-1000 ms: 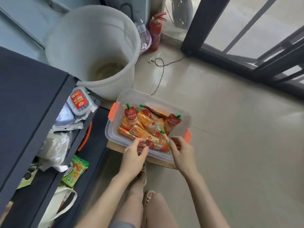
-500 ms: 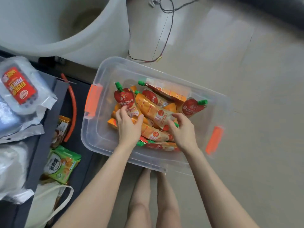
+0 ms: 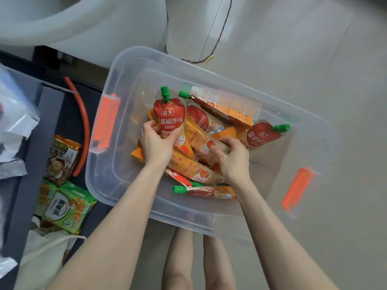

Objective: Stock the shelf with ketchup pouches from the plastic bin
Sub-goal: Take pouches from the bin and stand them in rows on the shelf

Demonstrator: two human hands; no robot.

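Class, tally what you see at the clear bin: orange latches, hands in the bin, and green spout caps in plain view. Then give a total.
Orange latches: 2
Hands, left hand and right hand, each gripping a ketchup pouch: 2
Green spout caps: 4
Total: 8

Clear see-through plastic bin [image 3: 129, 185] with bright orange latch clips at 9 [image 3: 105, 122] and 4 o'clock [image 3: 297, 188], stuffed with ketchup pouches [image 3: 196, 164] in red fading to orange-yellow, white lettering and green screw caps, the one at 12 o'clock [image 3: 170, 118] showing a red top with a white logo patch. Over at 8 o'clock, green-and-white snack packs [image 3: 65, 208] with orange bits, plus a brown and orange pack [image 3: 62, 155] just above and an orange-red hose [image 3: 82, 126] curving on dark grey shelving [image 3: 31, 130]. Pale beige glossy floor [image 3: 314, 59] everywhere else, whitish translucent bucket [image 3: 83, 19] at 11 o'clock and a thin dark purplish cable [image 3: 217, 40] near 12.
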